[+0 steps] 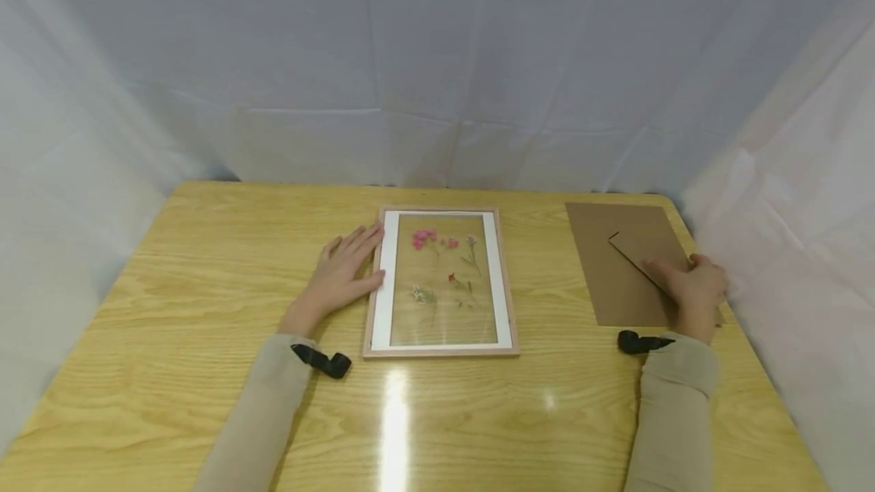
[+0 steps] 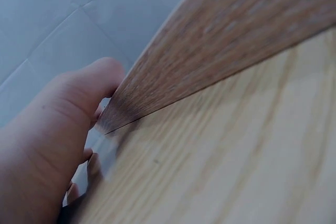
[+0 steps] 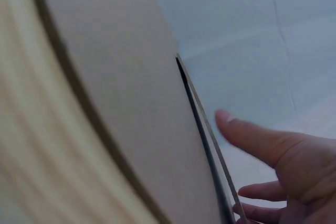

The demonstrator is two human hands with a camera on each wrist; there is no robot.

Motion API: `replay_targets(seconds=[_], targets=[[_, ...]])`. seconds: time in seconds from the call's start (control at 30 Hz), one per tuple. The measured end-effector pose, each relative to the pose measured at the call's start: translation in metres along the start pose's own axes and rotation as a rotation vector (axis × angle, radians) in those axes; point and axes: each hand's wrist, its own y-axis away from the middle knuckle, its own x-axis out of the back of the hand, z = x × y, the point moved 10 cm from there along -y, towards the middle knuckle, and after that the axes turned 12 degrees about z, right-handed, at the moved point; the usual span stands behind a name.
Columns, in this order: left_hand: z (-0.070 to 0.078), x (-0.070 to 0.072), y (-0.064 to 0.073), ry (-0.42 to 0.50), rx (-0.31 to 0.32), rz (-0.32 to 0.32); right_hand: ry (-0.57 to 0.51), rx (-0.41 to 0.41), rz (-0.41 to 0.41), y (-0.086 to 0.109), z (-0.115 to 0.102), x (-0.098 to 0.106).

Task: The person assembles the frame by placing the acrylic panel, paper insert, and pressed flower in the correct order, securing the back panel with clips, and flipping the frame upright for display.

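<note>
A light wooden picture frame (image 1: 509, 294) lies on the table, with a white border inside and pressed flowers (image 1: 424, 238) in its clear middle. My left hand (image 1: 339, 273) rests at the frame's left side, fingers and thumb spread and touching its edge. In the left wrist view, the thumb (image 2: 100, 77) lies against the wooden side (image 2: 210, 45). To the right, a brown backing board (image 1: 591, 272) with a stand flap (image 1: 639, 249) lies flat. Over the board's right part is my right hand (image 1: 697, 291), its thumb stretched across the flap; in the right wrist view the thumb (image 3: 252, 137) shows apart from the flap's edge.
The wooden table (image 1: 205, 287) runs back to a pale hanging sheet (image 1: 424, 67), with more sheeting at both sides. The board lies close to the table's right edge. A dark wrist camera (image 1: 321, 361) sits on the left cuff, another (image 1: 642, 342) on the right.
</note>
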Motion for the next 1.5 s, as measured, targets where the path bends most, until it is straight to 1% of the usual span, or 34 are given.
replay_targets(seconds=[0.03, 0.13, 0.23, 0.4, 0.53, 0.67, 0.8, 0.9, 1.03, 1.13, 1.3, 1.5], targets=[[0.0, 0.0, 0.0, 0.004, 0.002, 0.001, 0.037, 0.01, -0.002, 0.0, 0.0, -0.001], [0.0, 0.001, 0.0, 0.005, 0.006, 0.002, 0.084, 0.024, -0.033, 0.0, 0.001, -0.005], [0.0, 0.001, -0.001, 0.006, 0.005, 0.002, 0.098, 0.036, -0.06, 0.001, 0.001, -0.007], [0.0, 0.001, 0.0, 0.014, -0.002, 0.007, 0.117, 0.085, -0.098, 0.002, -0.002, -0.008], [0.001, 0.002, 0.0, 0.016, -0.003, 0.012, 0.159, 0.131, -0.114, -0.005, -0.01, -0.008], [0.001, 0.002, -0.001, 0.016, 0.002, 0.015, 0.246, 0.164, -0.126, -0.012, -0.016, -0.006], [-0.001, 0.001, -0.001, 0.019, 0.008, 0.014, 0.317, 0.198, -0.132, -0.014, -0.023, -0.002], [-0.001, 0.001, -0.001, 0.019, 0.009, 0.014, 0.37, 0.221, -0.169, -0.015, -0.029, -0.002], [0.0, 0.001, 0.001, 0.024, 0.005, 0.013, 0.424, 0.203, -0.245, -0.016, -0.03, -0.005], [0.0, 0.0, 0.001, 0.026, 0.001, 0.009, 0.449, 0.185, -0.276, -0.018, -0.027, -0.005], [0.001, 0.002, 0.001, 0.03, 0.0, 0.013, 0.449, 0.165, -0.307, -0.022, -0.023, -0.006], [0.002, 0.003, 0.0, 0.024, -0.005, 0.013, 0.455, 0.188, -0.332, -0.025, -0.02, -0.007]])
